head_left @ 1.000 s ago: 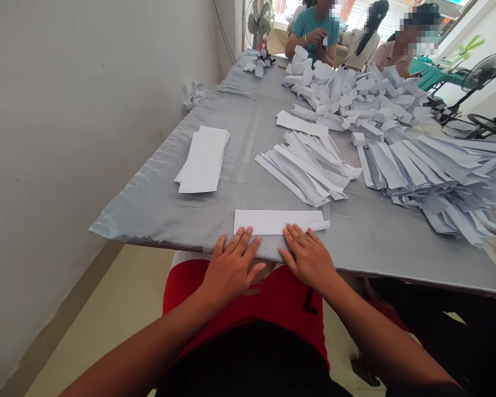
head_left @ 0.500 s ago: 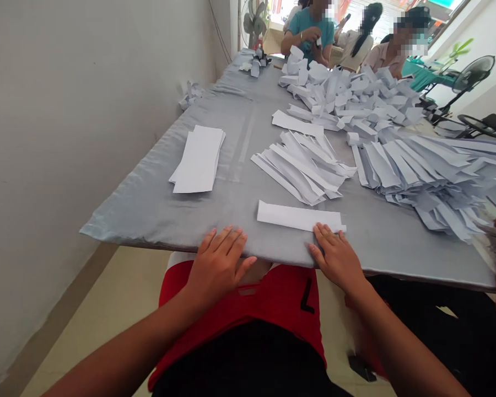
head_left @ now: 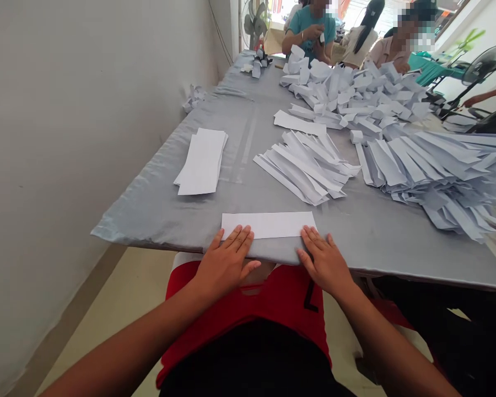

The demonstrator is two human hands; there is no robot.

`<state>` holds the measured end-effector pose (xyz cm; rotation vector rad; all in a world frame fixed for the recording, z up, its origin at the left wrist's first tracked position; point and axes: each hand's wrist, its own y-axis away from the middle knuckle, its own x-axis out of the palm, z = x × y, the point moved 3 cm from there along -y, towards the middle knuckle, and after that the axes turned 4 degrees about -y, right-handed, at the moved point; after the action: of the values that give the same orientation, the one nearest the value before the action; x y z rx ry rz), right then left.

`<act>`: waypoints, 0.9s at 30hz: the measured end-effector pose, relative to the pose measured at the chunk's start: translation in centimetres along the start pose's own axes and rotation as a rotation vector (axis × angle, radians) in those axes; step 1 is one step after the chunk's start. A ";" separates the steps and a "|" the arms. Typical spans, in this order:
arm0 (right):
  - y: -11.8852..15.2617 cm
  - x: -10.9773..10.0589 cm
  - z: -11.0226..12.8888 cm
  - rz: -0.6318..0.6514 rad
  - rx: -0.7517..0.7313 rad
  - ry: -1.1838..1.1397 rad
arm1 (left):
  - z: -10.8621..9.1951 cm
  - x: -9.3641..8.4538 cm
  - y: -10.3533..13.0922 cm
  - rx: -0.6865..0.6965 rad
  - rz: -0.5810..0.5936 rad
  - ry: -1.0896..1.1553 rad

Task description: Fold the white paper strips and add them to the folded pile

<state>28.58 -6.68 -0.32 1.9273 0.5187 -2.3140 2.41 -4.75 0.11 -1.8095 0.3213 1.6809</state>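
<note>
A white paper strip (head_left: pixel 268 225) lies flat near the front edge of the grey cloth-covered table (head_left: pixel 165 215). My left hand (head_left: pixel 228 253) rests on its left end, fingers stretched out flat. On the right end of the same strip lie the fingertips of my right hand (head_left: pixel 323 256), also flat and spread. Behind the left hand sits a neat stack of white paper sheets (head_left: pixel 202 162). A fanned pile of folded paper strips (head_left: pixel 306 165) is beyond the strip, toward the right.
Another pile of folded strips (head_left: pixel 430 171) spreads on the right, with a large heap of folded papers (head_left: pixel 355 94) farther back. A co-worker's hand shows at the right edge. People sit at the far end. A wall (head_left: pixel 86 110) runs along the left.
The strip near me has slid left and now lies straight along the edge. My left fingers, which were on bare cloth, now touch it. My right hand has shifted slightly left.
</note>
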 end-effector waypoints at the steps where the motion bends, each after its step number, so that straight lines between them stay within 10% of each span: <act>1: 0.2 -0.1 -0.7 -0.004 0.032 0.003 | 0.1 0.0 0.1 -0.001 0.006 0.000; 9: -1.5 -2.1 -1.7 -0.212 0.110 -0.006 | -0.6 0.1 0.1 0.032 -0.032 -0.007; 17: -6.3 0.6 0.9 0.005 -0.110 -0.116 | 1.2 -0.7 -3.6 -0.015 -0.044 0.077; 27: -6.1 0.1 1.0 -0.174 -0.094 -0.006 | 3.1 0.4 -5.3 0.107 0.014 -0.005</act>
<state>25.92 -1.29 0.99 1.9022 0.8098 -2.3476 3.04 1.24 1.33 -1.7284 0.4149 1.6460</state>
